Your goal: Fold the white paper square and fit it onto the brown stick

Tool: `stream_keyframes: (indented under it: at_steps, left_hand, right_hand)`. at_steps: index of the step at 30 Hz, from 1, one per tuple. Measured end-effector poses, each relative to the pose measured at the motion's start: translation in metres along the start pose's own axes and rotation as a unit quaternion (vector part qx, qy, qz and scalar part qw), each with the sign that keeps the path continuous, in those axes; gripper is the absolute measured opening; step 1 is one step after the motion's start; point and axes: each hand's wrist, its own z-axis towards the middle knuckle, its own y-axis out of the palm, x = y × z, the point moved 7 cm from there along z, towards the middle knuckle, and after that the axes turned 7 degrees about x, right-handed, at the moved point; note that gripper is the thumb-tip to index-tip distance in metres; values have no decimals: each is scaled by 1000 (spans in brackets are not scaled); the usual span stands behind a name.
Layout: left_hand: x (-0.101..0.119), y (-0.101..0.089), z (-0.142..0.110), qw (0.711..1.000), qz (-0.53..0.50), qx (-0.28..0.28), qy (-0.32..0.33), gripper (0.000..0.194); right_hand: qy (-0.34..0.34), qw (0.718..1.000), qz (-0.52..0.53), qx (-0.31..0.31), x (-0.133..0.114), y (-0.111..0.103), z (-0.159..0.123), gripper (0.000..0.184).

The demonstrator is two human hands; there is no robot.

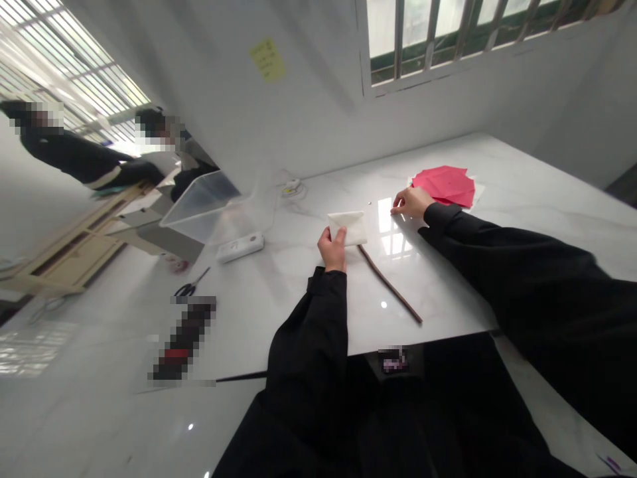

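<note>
My left hand (333, 252) is closed on a small white envelope (354, 229), thumb on its front and flap side facing up. Just below the envelope, a thin brown stick (391, 285) lies slantwise on the white marbled table (308, 312). Over the far part of the table, my right hand (412, 202) has its fingertips drawn together in a pinch. Whatever may be between them is too small to make out. Right beside that hand lies a stack of red paper pieces (450, 184), with paler sheets showing under its edges.
Left of my hands are a white box-like device (240, 247), a clear plastic bin (199, 212), scissors (189, 287) and a blurred-out dark object (184, 342). A coiled white cable (293, 188) lies near the wall. Two people (74, 156) are at the far left.
</note>
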Motion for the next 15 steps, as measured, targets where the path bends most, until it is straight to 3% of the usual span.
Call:
stream_keyframes:
  at_steps: [4,8,15]
  left_hand:
    - [-1,2,-3,1000,9,-5,9,33]
    - [-2,1,-4,1000,6,-4,10,31]
    - [-4,2,-6,1000,-12,3,4,30]
  right_hand:
    - [-20,999,12,49,-28,7,20,22]
    - [2,997,29,67,-52,31,25,31]
    - [91,989,64,95,-53,53,29,22]
